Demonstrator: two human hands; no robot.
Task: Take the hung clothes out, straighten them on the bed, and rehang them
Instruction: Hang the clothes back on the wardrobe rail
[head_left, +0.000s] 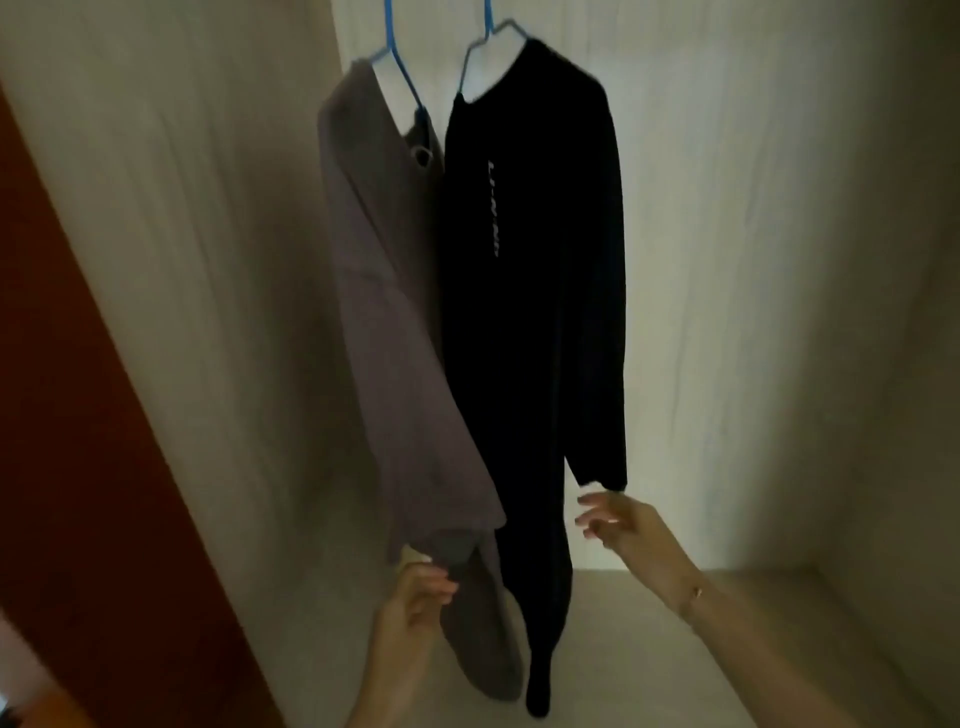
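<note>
Limp grey top (375, 312) — perhaps jersey

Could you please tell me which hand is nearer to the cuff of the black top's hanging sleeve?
Right. The right hand hovers open just below the cuff, apparently not touching; the left hand is lower and across, holding the grey garment.

I look into a wardrobe (675, 130) lined in pale wood grain; its back panel (701, 312) is the brightest surface, while the left side panel (182, 234) and right side panel (883, 312) sink into dim shadow. Below lies the pale base board (753, 649), and a reddish-brown panel (78, 415) slants along my left.
</note>
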